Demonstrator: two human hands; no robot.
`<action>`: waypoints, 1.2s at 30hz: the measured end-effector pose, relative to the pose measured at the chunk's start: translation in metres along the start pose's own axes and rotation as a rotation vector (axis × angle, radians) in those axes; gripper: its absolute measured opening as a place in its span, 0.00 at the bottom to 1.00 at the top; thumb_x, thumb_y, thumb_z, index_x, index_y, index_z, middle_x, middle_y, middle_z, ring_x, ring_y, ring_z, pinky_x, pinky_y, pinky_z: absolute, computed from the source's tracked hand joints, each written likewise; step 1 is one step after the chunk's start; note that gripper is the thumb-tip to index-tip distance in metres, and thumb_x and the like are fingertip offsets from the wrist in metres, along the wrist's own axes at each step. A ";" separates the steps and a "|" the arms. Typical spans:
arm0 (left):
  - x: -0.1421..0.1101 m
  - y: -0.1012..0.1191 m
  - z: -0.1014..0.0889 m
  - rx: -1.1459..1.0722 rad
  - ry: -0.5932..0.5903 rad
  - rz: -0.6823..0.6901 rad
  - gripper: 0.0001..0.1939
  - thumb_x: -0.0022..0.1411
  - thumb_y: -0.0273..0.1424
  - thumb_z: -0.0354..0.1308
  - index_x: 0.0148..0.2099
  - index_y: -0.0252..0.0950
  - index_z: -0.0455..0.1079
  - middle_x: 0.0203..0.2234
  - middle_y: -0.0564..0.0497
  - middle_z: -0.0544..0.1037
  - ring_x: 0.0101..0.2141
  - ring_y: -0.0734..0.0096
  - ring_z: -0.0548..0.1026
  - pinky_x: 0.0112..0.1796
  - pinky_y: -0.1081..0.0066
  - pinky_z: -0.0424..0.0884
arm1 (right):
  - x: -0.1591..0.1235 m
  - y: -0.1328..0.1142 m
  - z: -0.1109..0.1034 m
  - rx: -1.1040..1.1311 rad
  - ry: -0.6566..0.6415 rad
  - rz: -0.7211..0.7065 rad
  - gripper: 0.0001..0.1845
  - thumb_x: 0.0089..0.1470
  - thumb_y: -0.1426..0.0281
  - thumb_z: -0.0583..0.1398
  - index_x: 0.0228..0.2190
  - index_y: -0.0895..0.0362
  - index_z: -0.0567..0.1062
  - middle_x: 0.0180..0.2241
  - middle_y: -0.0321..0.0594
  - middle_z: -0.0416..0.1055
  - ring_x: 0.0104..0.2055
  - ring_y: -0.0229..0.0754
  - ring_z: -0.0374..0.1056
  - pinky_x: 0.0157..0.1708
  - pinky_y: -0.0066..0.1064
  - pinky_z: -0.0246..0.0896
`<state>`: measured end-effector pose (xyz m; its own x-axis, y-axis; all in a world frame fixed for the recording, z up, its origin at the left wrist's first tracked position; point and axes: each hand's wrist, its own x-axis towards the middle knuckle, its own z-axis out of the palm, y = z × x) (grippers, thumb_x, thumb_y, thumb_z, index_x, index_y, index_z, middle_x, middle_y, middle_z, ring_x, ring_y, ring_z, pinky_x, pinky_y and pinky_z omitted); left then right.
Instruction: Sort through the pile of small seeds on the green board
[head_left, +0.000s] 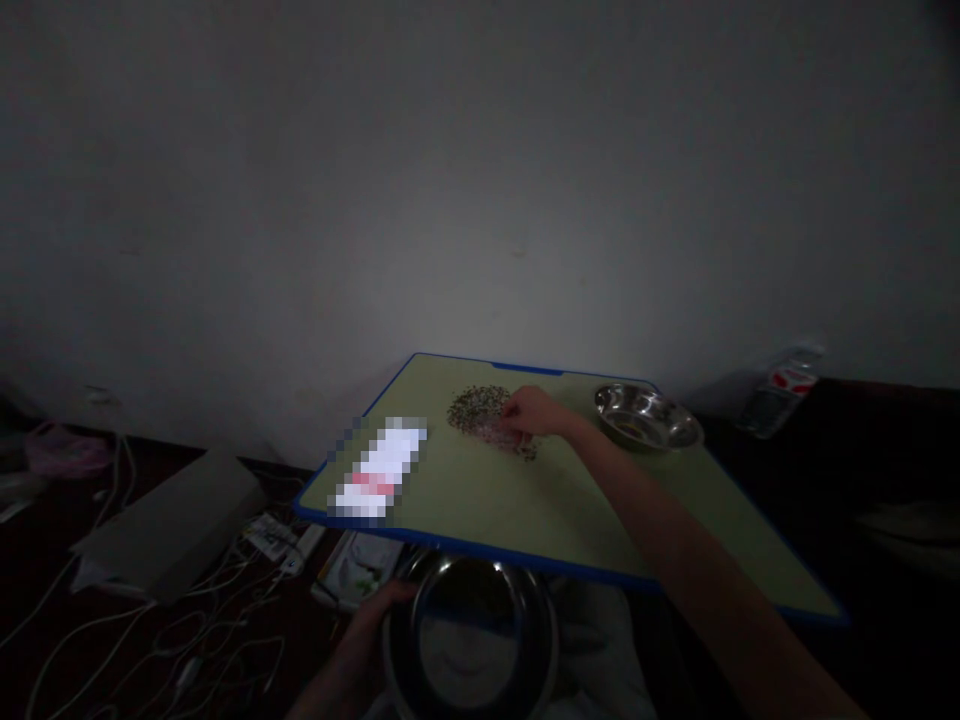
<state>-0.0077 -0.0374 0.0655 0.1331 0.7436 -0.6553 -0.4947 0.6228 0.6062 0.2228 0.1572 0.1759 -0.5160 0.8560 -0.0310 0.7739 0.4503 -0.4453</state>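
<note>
A spread pile of small dark and pale grains, perhaps seeds or beans, lies on a pale green tabletop with a blue edge. At the pile's right side is my right hand, its fingers bent and drawn together at the grains. What they pinch, if anything, is too small and dim to make out. Below the table's front edge, my left hand grips the left rim of a shiny metal bowl. The bowl's inside is dark, and most of the left fingers are hidden.
A second metal bowl stands at the table's right, beside my right forearm. A lit, blurred-out phone-like rectangle lies at the left. Cables and a grey box cover the floor at left. A wall rises behind.
</note>
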 end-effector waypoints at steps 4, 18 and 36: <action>0.000 0.000 -0.002 0.018 -0.022 -0.020 0.10 0.46 0.29 0.56 0.18 0.31 0.71 0.12 0.51 0.75 0.17 0.72 0.70 0.25 0.73 0.64 | 0.009 -0.004 0.004 0.108 0.009 -0.003 0.12 0.45 0.66 0.56 0.19 0.61 0.74 0.16 0.38 0.71 0.18 0.35 0.67 0.18 0.21 0.59; -0.004 0.003 0.002 0.031 -0.029 -0.014 0.08 0.47 0.30 0.55 0.23 0.31 0.72 0.17 0.48 0.78 0.23 0.64 0.75 0.30 0.69 0.67 | 0.007 0.000 0.004 0.071 0.218 0.014 0.13 0.48 0.65 0.54 0.25 0.60 0.74 0.16 0.35 0.69 0.16 0.32 0.62 0.20 0.22 0.55; -0.002 0.001 0.009 0.056 -0.017 -0.007 0.08 0.46 0.29 0.55 0.19 0.33 0.70 0.14 0.49 0.76 0.22 0.65 0.74 0.31 0.69 0.66 | -0.040 -0.013 0.023 0.176 0.045 0.015 0.11 0.49 0.67 0.53 0.25 0.60 0.72 0.16 0.36 0.70 0.14 0.32 0.63 0.13 0.19 0.55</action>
<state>-0.0005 -0.0361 0.0717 0.1517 0.7427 -0.6522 -0.4444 0.6406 0.6262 0.2255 0.1113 0.1624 -0.4848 0.8746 -0.0009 0.7031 0.3891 -0.5952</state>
